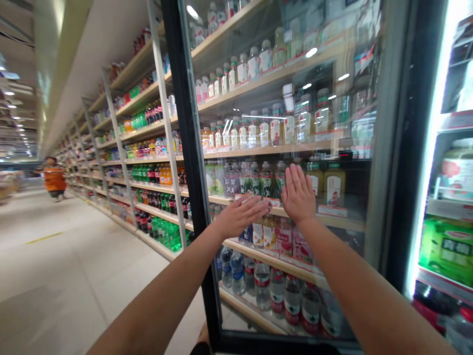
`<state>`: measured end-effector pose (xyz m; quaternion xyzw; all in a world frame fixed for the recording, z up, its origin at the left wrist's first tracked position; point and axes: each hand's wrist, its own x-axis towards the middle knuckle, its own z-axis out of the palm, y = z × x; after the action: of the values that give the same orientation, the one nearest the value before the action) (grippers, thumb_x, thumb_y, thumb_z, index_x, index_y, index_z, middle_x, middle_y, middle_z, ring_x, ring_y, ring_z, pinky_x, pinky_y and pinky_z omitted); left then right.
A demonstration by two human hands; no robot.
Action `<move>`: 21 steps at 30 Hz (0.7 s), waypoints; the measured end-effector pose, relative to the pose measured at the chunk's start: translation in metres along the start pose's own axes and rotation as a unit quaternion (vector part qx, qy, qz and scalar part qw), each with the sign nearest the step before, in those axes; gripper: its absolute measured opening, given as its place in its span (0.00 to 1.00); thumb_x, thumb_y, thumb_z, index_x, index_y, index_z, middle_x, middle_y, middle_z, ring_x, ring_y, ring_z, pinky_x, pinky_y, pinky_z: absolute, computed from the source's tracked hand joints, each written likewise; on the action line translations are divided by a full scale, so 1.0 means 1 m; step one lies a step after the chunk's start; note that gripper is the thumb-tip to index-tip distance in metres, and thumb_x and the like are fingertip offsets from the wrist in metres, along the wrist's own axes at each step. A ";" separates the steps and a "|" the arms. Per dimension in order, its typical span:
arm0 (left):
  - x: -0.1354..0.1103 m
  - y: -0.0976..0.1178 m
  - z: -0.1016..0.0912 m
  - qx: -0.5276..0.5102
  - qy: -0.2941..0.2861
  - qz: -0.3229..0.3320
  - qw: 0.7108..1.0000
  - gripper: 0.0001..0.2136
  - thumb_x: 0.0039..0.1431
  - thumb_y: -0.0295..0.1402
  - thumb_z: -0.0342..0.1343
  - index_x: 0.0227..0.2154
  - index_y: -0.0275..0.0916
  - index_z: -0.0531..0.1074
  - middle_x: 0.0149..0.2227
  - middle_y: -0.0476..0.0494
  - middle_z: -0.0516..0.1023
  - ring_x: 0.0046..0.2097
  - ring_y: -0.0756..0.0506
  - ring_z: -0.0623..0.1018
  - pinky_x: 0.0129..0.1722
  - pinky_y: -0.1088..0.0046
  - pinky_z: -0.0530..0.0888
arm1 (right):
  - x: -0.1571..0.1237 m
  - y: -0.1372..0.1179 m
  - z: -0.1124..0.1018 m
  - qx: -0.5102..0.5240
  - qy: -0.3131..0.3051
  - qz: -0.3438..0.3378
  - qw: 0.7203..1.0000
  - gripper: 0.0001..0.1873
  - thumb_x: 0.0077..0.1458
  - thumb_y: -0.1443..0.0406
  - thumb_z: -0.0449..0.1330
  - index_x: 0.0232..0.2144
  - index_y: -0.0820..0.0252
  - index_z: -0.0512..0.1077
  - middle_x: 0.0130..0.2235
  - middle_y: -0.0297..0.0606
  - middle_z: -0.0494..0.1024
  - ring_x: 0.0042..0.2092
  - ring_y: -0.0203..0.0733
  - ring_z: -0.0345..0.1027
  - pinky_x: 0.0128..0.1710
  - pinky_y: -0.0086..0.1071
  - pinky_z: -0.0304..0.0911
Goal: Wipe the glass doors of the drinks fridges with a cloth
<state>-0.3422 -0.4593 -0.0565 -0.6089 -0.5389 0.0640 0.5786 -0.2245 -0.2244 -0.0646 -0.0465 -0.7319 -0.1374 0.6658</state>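
A glass cooler door (pixel 190 123) with a black frame stands in front of me, swung out from the lit cooler on the right. My left hand (pixel 242 214) is stretched out flat at the glass, fingers pointing right. Beside it, my right hand (pixel 299 195) is held palm toward the glass with fingers up. Neither holds anything. Whether the palms press on the pane or hover just before it, I cannot tell. Through the glass show shelves of drinks: white-labelled bottles (pixel 275 130), pink cartons (pixel 284 236) and water bottles (pixel 262 278).
At right, the lit cooler holds a green pack (pixel 447 246) and a large bottle (pixel 460 170). Long drink shelves (pixel 148 162) run away on the left. A person in an orange vest (pixel 54 178) is far down the aisle, on the pale tiled floor (pixel 55 266).
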 end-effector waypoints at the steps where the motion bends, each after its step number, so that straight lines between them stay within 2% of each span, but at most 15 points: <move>1: -0.001 -0.001 -0.001 -0.004 -0.009 0.011 1.000 0.27 0.69 0.26 0.46 0.69 0.46 0.57 0.70 0.46 0.64 0.74 0.44 0.54 0.73 0.55 0.55 | 0.000 0.000 0.000 -0.001 0.000 0.000 1.000 0.34 0.70 0.63 0.46 0.73 0.65 0.45 0.72 0.50 0.56 0.74 0.49 0.45 0.72 0.50 0.45; 3: -0.002 -0.005 -0.003 0.027 0.036 -0.137 0.990 0.26 0.69 0.26 0.46 0.69 0.41 0.58 0.70 0.41 0.63 0.74 0.41 0.54 0.72 0.53 0.56 | 0.000 -0.001 0.000 -0.001 -0.001 0.000 1.000 0.34 0.70 0.63 0.46 0.73 0.65 0.45 0.72 0.50 0.56 0.74 0.49 0.45 0.72 0.50 0.45; 4: -0.002 -0.006 -0.004 0.048 0.070 -0.227 0.970 0.27 0.68 0.25 0.47 0.69 0.38 0.59 0.70 0.36 0.62 0.74 0.39 0.52 0.72 0.51 0.57 | -0.001 -0.001 0.000 -0.001 -0.001 -0.001 1.000 0.34 0.70 0.63 0.46 0.73 0.65 0.45 0.72 0.50 0.56 0.74 0.49 0.45 0.72 0.50 0.45; 5: -0.002 -0.007 -0.004 0.059 0.090 -0.272 0.956 0.27 0.67 0.25 0.48 0.69 0.36 0.59 0.70 0.33 0.62 0.75 0.37 0.51 0.71 0.49 0.57 | -0.001 -0.001 0.000 -0.001 0.000 -0.001 1.000 0.34 0.70 0.63 0.46 0.73 0.65 0.45 0.72 0.50 0.56 0.75 0.49 0.44 0.72 0.50 0.45; 6: -0.002 -0.007 -0.004 0.055 0.089 -0.255 0.961 0.27 0.67 0.25 0.48 0.69 0.35 0.59 0.70 0.33 0.62 0.75 0.37 0.50 0.72 0.49 0.56 | -0.001 -0.001 -0.001 -0.002 0.002 -0.002 1.000 0.34 0.70 0.63 0.46 0.73 0.65 0.45 0.72 0.50 0.56 0.75 0.49 0.44 0.72 0.50 0.45; 9: 0.002 -0.007 -0.004 -0.004 0.008 -0.008 1.000 0.27 0.67 0.26 0.49 0.68 0.43 0.60 0.70 0.44 0.64 0.74 0.43 0.54 0.73 0.54 0.53 | 0.000 0.000 -0.001 -0.013 0.012 -0.007 1.000 0.33 0.70 0.63 0.46 0.73 0.66 0.46 0.72 0.50 0.58 0.74 0.49 0.45 0.72 0.49 0.45; 10: 0.004 -0.007 -0.003 -0.010 0.002 0.016 1.000 0.27 0.67 0.26 0.48 0.68 0.45 0.61 0.69 0.46 0.65 0.73 0.44 0.56 0.74 0.56 0.53 | 0.000 0.000 -0.001 -0.017 0.014 -0.008 1.000 0.33 0.70 0.63 0.46 0.73 0.66 0.47 0.72 0.50 0.58 0.74 0.49 0.46 0.72 0.49 0.45; 11: 0.007 -0.008 -0.003 -0.002 0.018 -0.025 1.000 0.26 0.68 0.26 0.48 0.68 0.45 0.61 0.69 0.46 0.65 0.73 0.44 0.56 0.73 0.56 0.54 | 0.000 0.000 -0.001 -0.020 0.015 -0.009 1.000 0.33 0.70 0.63 0.46 0.73 0.67 0.47 0.71 0.50 0.58 0.74 0.49 0.46 0.72 0.49 0.45; 12: 0.011 -0.008 -0.002 0.018 0.052 -0.116 0.992 0.26 0.68 0.26 0.48 0.68 0.43 0.61 0.69 0.43 0.65 0.73 0.43 0.56 0.73 0.55 0.55 | 0.000 0.000 -0.001 -0.020 0.014 -0.009 1.000 0.33 0.70 0.63 0.46 0.73 0.67 0.47 0.71 0.50 0.58 0.74 0.49 0.46 0.72 0.49 0.46; 14: 0.019 -0.009 0.000 0.060 0.122 -0.290 0.947 0.26 0.67 0.24 0.47 0.68 0.37 0.60 0.70 0.35 0.63 0.74 0.39 0.52 0.72 0.50 0.56 | 0.001 0.000 -0.001 -0.020 0.013 -0.009 1.000 0.33 0.70 0.64 0.46 0.73 0.66 0.47 0.72 0.50 0.58 0.74 0.49 0.46 0.71 0.49 0.46; 15: 0.022 -0.009 0.001 0.064 0.134 -0.300 0.942 0.27 0.67 0.24 0.47 0.68 0.36 0.60 0.70 0.34 0.63 0.75 0.38 0.51 0.72 0.48 0.56 | 0.001 0.000 -0.001 -0.019 0.014 -0.009 1.000 0.33 0.70 0.64 0.46 0.73 0.66 0.47 0.72 0.50 0.58 0.74 0.49 0.46 0.71 0.49 0.46; 17: 0.028 -0.009 0.002 0.034 0.090 -0.146 0.985 0.27 0.67 0.25 0.48 0.68 0.40 0.60 0.70 0.39 0.63 0.75 0.40 0.51 0.73 0.50 0.55 | 0.000 0.000 -0.001 -0.017 0.015 -0.009 1.000 0.33 0.70 0.63 0.46 0.73 0.66 0.47 0.72 0.50 0.58 0.74 0.49 0.47 0.71 0.49 0.46; 19: 0.031 -0.011 0.002 -0.006 0.024 0.020 0.999 0.27 0.67 0.26 0.48 0.68 0.47 0.61 0.70 0.47 0.64 0.74 0.44 0.54 0.74 0.55 0.53 | 0.000 0.000 -0.001 -0.010 0.011 -0.007 1.000 0.33 0.70 0.63 0.46 0.73 0.65 0.46 0.72 0.50 0.58 0.74 0.49 0.46 0.71 0.49 0.46; 20: 0.032 -0.011 0.002 -0.012 0.018 0.016 1.000 0.27 0.67 0.27 0.47 0.68 0.48 0.61 0.70 0.49 0.64 0.74 0.45 0.56 0.74 0.55 0.53 | 0.000 0.000 0.000 -0.006 0.009 -0.005 1.000 0.34 0.70 0.63 0.46 0.73 0.65 0.45 0.72 0.50 0.58 0.74 0.49 0.46 0.72 0.50 0.45; 21: 0.034 -0.012 0.002 -0.006 0.034 -0.052 0.998 0.27 0.67 0.26 0.47 0.68 0.48 0.61 0.70 0.48 0.63 0.73 0.44 0.56 0.73 0.54 0.53 | 0.000 0.000 0.000 -0.002 0.007 -0.003 1.000 0.34 0.70 0.63 0.46 0.73 0.65 0.45 0.72 0.50 0.58 0.74 0.49 0.46 0.72 0.50 0.45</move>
<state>-0.3365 -0.4363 -0.0298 -0.5849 -0.5507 0.0100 0.5954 -0.2241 -0.2245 -0.0649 -0.0447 -0.7272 -0.1416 0.6701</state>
